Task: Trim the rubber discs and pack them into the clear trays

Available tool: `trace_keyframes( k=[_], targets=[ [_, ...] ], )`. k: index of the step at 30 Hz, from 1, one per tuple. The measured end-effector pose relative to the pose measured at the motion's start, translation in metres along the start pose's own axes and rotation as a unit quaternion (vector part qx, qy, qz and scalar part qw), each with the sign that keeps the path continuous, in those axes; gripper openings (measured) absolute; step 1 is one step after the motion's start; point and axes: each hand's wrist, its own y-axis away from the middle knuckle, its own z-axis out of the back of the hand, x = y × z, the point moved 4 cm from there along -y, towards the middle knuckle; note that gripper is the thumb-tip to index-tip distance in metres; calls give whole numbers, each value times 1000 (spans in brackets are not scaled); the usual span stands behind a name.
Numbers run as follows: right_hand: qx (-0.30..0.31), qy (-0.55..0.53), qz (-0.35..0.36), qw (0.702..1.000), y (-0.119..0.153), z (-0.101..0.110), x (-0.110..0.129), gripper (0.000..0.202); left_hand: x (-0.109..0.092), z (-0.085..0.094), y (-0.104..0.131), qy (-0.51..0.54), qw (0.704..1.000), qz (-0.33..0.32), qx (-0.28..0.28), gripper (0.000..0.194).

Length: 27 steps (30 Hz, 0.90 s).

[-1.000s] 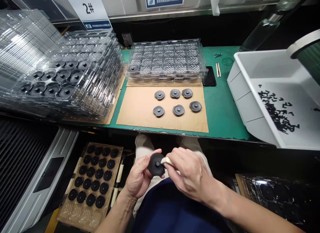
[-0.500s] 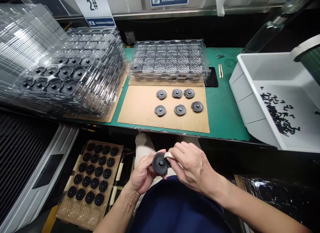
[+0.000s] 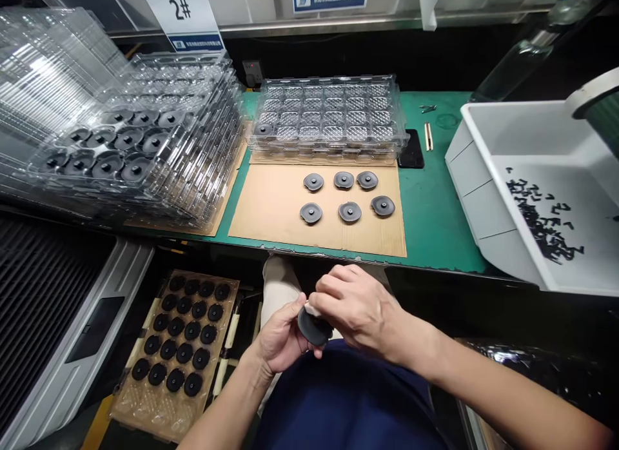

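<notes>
Nearest, at the lap, smooth dark-blue cloth (image 3: pixel 338 405), with matte, pale trouser fabric (image 3: pixel 280 289) beyond. Above the cloth, in the left hand (image 3: pixel 283 337), a thin, round black disc (image 3: pixel 314 329), gripped by the rim between thumb and fingers, tilted, with a dull, satiny face. Close over it, the right hand (image 3: pixel 355 311), knuckles bent, fingertips pinching a small pale piece (image 3: pixel 312 310) at the disc's upper edge; mostly hidden, its full shape impossible to tell.

Low on the left, below table height, a clear moulded tray (image 3: pixel 149 408) on brown backing, with rows of four black discs and textured pockets at the near end.

Farther off, on the smooth green tabletop (image 3: pixel 440 211), a flat sheet of tan cardboard (image 3: pixel 271 198) bearing six loose discs (image 3: pixel 350 212) in two rows of three, wavy-edged and dish-like, with a stubby central post. To the left, a tall, glossy stack of transparent trays (image 3: pixel 193 173), dark discs in round wells. To the right, a smooth, pale grey plastic bin (image 3: pixel 488 198) with small, angular black scraps (image 3: pixel 546 237) heaped inside. Behind the cardboard's discs, a lower stack of crinkle-patterned clear trays (image 3: pixel 333 104), beside a flat, dark phone (image 3: pixel 411 152). Farthest, a stiff white sign (image 3: pixel 180 11) marked "2#".
</notes>
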Motion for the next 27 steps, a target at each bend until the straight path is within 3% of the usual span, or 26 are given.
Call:
trace_keyframes(
  k=[4, 8, 13, 16, 21, 24, 27],
  targets=[
    [36, -5, 109, 993, -10, 8, -1, 15, 1, 0, -3, 37, 998, 7, 47, 30],
    [15, 7, 63, 998, -11, 8, -10, 19, 0, 7, -2, 43, 998, 7, 35, 42],
    [33, 1, 106, 994, -11, 0, -4, 20, -1, 13, 1, 31, 999, -12, 21, 34],
    [20, 14, 53, 998, -13, 0, -7, 18, -2, 14, 2, 15, 1000, -17, 6, 42],
    [0, 10, 70, 998, -12, -3, 4, 15, -10, 12, 7, 13, 997, -70, -17, 32],
    [-36, 13, -15, 999, -6, -6, 2, 19, -21, 16, 14, 23, 990, -124, -57, 39],
    [-41, 44, -51, 997, -3, -9, 0, 21, -20, 19, 16, 4, 991, -118, -65, 42]
  ],
)
